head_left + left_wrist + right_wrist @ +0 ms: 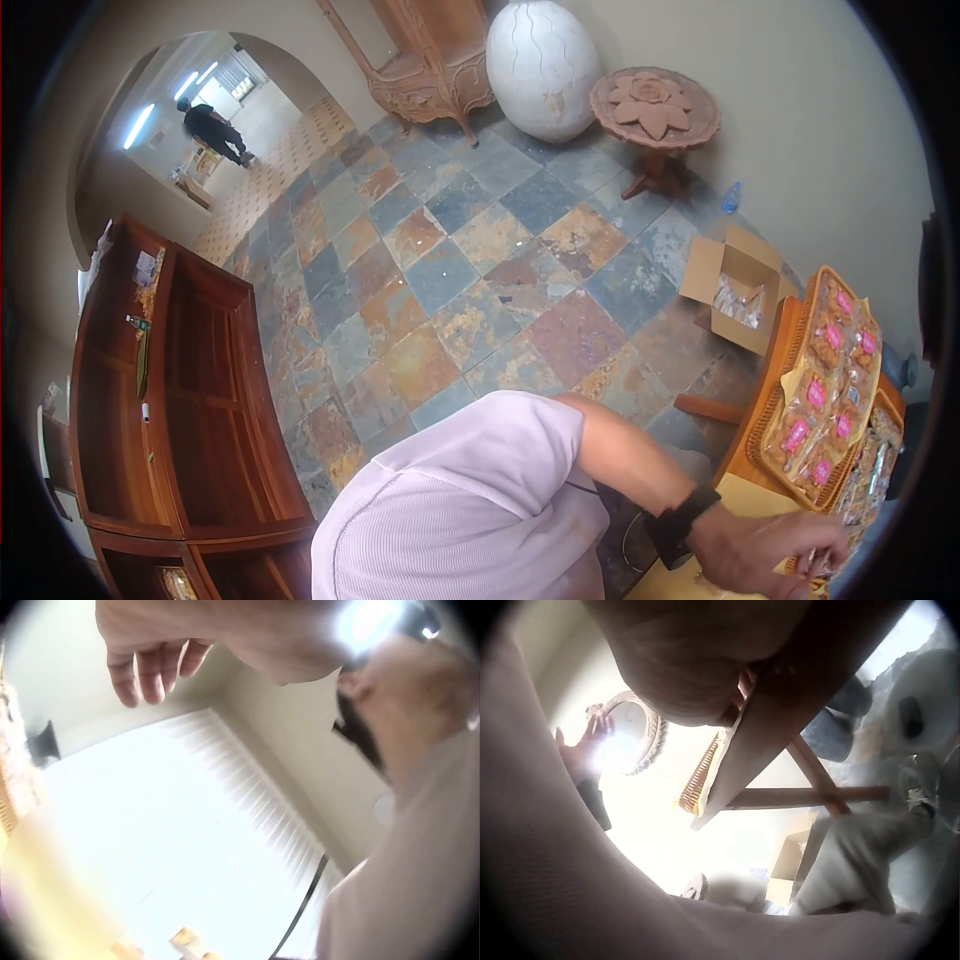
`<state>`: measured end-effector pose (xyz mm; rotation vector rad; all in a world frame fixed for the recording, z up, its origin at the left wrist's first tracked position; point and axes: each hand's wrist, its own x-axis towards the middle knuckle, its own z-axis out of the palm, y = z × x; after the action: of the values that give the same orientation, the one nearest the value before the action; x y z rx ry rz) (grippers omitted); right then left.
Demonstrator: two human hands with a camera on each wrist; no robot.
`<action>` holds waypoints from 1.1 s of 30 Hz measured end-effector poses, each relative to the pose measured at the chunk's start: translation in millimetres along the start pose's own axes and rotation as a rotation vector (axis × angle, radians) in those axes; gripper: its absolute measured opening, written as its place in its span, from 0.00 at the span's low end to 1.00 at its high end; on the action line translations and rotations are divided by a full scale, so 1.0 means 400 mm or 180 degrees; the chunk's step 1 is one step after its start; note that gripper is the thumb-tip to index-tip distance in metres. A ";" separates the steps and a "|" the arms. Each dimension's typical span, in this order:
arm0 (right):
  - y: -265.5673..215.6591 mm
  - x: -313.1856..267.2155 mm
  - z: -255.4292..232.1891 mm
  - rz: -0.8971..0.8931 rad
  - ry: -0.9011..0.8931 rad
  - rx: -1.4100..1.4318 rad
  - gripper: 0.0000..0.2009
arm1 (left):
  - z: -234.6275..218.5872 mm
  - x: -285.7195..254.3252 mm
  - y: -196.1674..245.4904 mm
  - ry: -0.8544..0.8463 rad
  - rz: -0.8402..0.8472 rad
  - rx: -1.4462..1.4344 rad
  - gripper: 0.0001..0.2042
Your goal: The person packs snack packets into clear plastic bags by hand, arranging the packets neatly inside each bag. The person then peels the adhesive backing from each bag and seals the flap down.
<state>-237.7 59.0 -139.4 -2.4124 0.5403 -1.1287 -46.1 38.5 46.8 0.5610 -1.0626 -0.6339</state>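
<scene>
My left hand (765, 548), with a black band at its wrist, reaches over the table at the lower right of the head view. It hovers just before a wicker tray (755, 455) of clear-wrapped food packs (815, 395) with pink labels. In the left wrist view its fingers (154, 679) hang loosely, holding nothing. A second tray of small wrapped packs (868, 470) lies beside the first. The right hand (682, 664) appears dark in the right wrist view, at the wooden table's edge (754, 742); most of its fingers are hidden and I cannot tell what they hold.
Yellow cloth (745, 495) covers part of the table. A cardboard box (755, 265) stands open on the slate floor (470, 290). Wooden shelving (215, 390) lines the left side. A carved round stand (655, 110) and white egg-shaped vase (545, 70) stand at the back; a person (210, 128) is beyond the archway.
</scene>
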 end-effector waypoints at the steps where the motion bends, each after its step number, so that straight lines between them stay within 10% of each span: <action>1: 0.006 0.004 0.003 -0.0018 -0.0027 0.0021 0.11 | -0.010 0.016 0.058 -0.0042 -0.0021 -0.0896 0.23; 5: 0.014 0.020 0.047 -0.0031 -0.0037 0.0135 0.10 | -0.069 0.025 0.239 -0.0131 -0.0159 -0.1414 0.28; 8: 0.012 0.033 0.081 -0.0052 -0.0103 0.0251 0.10 | -0.075 0.034 0.343 -0.1216 -0.0403 -0.1847 0.22; 25: -0.016 0.123 0.218 -0.0180 -0.0430 0.0655 0.09 | -0.101 -0.025 0.169 -0.1329 -0.1038 -0.0221 0.22; 33: -0.022 -0.013 -0.075 0.1003 -0.0283 -0.0697 0.09 | -0.118 0.000 0.127 -0.2369 -0.1500 -0.1148 0.31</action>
<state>-263.0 62.6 -120.4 -2.4287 1.0189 -0.8622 7.4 78.9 63.9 0.2474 -1.4689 -1.4917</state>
